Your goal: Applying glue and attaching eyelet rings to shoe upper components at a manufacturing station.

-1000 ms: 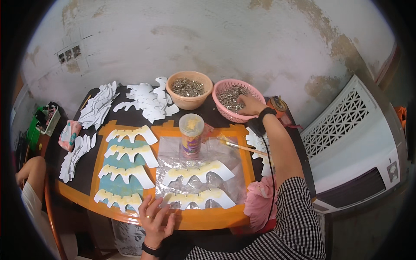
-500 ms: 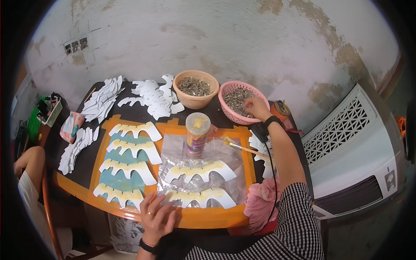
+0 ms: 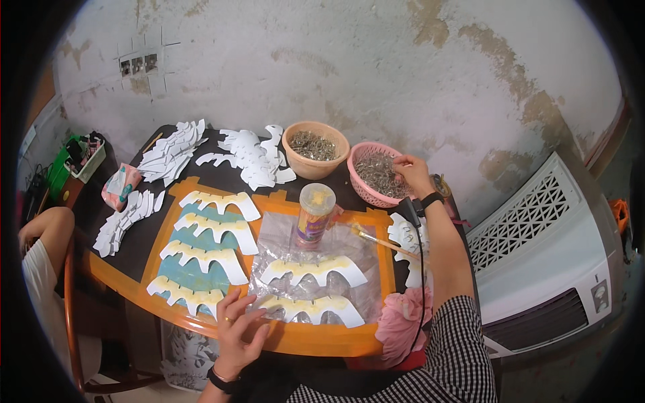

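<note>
My right hand [image 3: 413, 176] is at the right side of a pink plastic basket [image 3: 368, 193], its fingers drawn together over a heap of small silvery metal pieces [image 3: 375, 168]. Whatever they pinch is too small to make out. My left hand [image 3: 240, 330] hovers at the table's front edge with fingers apart, holding nothing. Just beyond it lies a white arched cutout [image 3: 342, 312] with a yellowish smear along its top; a similar cutout [image 3: 346, 270] lies behind. Several more, such as this smeared cutout [image 3: 232, 265], form a column on a blue-green sheet [image 3: 188, 272] to the left.
A lidded jar [image 3: 312, 225] stands mid-table, near a brush [image 3: 383, 240]. Behind are a peach bowl [image 3: 310, 164] of metal pieces and white cutout piles [image 3: 252, 158]. A pink cloth [image 3: 403, 319] lies right, beside a white appliance [image 3: 551, 255]. Someone's arm [image 3: 50, 232] shows left.
The view has shifted slightly. My right hand has risen a little from the metal pieces toward the basket's right rim. My left hand stays near the front edge, fingers still spread.
</note>
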### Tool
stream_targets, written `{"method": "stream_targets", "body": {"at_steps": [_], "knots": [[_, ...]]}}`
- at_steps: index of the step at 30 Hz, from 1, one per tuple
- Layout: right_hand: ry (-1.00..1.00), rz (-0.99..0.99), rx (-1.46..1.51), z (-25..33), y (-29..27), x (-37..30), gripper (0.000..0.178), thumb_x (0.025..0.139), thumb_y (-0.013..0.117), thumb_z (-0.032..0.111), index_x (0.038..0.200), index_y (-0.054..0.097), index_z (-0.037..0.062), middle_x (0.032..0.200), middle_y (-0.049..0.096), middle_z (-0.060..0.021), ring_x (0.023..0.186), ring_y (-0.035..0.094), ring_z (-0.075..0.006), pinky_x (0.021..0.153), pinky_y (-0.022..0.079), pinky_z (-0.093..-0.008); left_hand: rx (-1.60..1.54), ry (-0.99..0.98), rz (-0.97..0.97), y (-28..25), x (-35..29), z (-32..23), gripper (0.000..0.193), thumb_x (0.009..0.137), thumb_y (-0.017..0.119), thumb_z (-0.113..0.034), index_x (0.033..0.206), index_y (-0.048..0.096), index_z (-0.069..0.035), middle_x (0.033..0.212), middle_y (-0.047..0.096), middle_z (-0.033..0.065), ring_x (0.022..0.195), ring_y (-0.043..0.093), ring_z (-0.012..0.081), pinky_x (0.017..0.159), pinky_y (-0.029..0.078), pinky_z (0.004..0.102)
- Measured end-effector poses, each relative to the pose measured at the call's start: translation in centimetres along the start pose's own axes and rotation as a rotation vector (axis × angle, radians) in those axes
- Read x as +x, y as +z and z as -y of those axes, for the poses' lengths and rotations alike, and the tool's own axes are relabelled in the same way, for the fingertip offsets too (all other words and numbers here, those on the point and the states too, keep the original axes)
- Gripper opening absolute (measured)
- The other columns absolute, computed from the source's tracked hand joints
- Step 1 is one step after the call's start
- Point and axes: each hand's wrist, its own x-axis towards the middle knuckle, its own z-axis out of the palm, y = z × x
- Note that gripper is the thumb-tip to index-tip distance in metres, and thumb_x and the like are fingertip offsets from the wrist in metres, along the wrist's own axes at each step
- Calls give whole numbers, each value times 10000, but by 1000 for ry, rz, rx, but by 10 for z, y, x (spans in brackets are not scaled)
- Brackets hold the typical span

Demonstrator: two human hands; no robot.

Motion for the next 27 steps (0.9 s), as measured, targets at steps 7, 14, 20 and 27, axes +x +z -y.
{"method": "stream_targets", "body": {"at_steps": [7,14,20,27], "knots": [[-33,150,15,109,2,-66,126,823,706,19,947,697,-2,799,662,-46,622,611,-71,503,482,-217,-1487,-606,187,12,34,-43,547,977,562,-368,1362,472,9,1418,470,179,1340,437,320,1134,353,487],[-358,732,-62,153,63,-220,130,811,711,34,941,705,31,881,615,-14,792,615,-102,631,497,-239,-2006,-1143,239,75,76,-68,678,999,429,-539,1403,408,5,1336,498,217,1296,470,393,1116,341,604],[-433,794,-73,138,89,-284,198,781,720,-8,977,710,20,914,667,-76,855,641,-168,677,515,-276,-2103,-1107,395,89,45,-56,491,1028,376,-449,1223,525,-23,1157,611,152,1117,613,339,1023,453,562],[-531,688,-78,128,112,-306,200,745,727,-22,943,712,-3,907,690,-105,829,649,-229,708,514,-311,-2114,-1173,371,80,26,-48,471,1041,341,-444,1201,535,-45,1164,614,150,1099,619,308,979,467,540]]}}
